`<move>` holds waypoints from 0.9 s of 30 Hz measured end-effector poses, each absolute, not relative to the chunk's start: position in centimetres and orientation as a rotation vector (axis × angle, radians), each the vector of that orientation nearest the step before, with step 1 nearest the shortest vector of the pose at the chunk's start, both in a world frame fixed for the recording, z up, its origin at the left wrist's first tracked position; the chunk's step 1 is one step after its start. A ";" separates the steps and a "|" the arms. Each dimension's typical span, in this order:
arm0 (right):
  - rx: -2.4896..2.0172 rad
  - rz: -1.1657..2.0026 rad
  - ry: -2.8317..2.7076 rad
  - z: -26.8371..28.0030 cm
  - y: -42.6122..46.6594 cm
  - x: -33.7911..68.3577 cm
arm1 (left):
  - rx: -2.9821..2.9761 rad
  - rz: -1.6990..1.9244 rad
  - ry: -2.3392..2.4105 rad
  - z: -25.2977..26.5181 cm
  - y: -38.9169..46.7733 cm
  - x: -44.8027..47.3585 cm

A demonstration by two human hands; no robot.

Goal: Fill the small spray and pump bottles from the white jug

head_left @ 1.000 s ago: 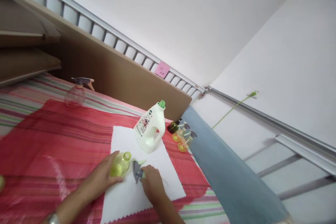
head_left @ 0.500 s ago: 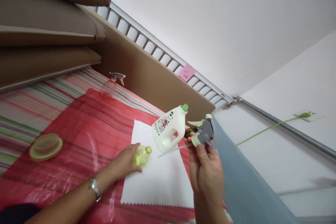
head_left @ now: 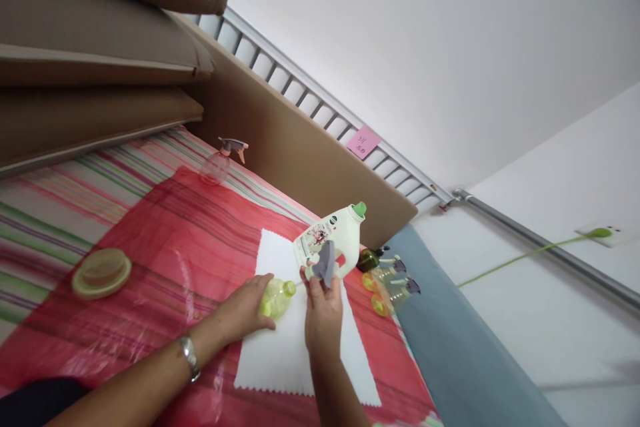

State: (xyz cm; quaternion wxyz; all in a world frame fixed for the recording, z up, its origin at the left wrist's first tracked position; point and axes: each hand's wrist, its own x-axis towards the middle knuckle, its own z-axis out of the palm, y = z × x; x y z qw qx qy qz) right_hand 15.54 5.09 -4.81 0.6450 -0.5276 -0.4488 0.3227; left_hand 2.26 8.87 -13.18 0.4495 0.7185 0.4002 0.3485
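Note:
My left hand point(head_left: 251, 307) wraps round a small yellow see-through bottle point(head_left: 275, 300) whose neck is uncovered and points to the right. Between the fingers of my right hand point(head_left: 323, 310) is a grey spray head point(head_left: 327, 263). Its thin tube reaches left to the mouth of the bottle; I cannot tell whether the tip is inside. Both hands are over a white sheet point(head_left: 280, 367) with a zigzag edge. Just behind the spray head stands a white jug point(head_left: 345, 230) with a green spout, partly covered by my right hand.
Several bottles lie or stand to the right: a dark one point(head_left: 368, 259) and yellow spray bottles point(head_left: 395, 297). A pink spray bottle point(head_left: 216, 167) stands at the back left. At left is a yellowish round lidded dish point(head_left: 103, 272) on red plastic point(head_left: 150, 240). Brown cushions point(head_left: 100, 47) are stacked upper left.
My right hand has moved left with the spray head, bringing its tube to the bottle's mouth. The bottles at the right have come into view. My left hand still holds the bottle.

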 end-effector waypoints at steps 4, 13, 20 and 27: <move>-1.323 0.846 -1.062 -7.6 4.4 15.7 | 1.772 0.866 0.985 -13.0 8.8 2.2; -1.265 0.885 -1.044 -8.2 4.3 16.0 | 1.779 0.849 0.991 -12.9 8.8 2.1; -1.210 0.852 -1.031 -8.3 4.6 15.7 | 1.782 0.823 0.997 -12.6 8.8 2.0; -1.242 0.876 -1.017 -9.3 4.6 16.3 | 1.771 0.810 1.008 -12.7 8.8 2.2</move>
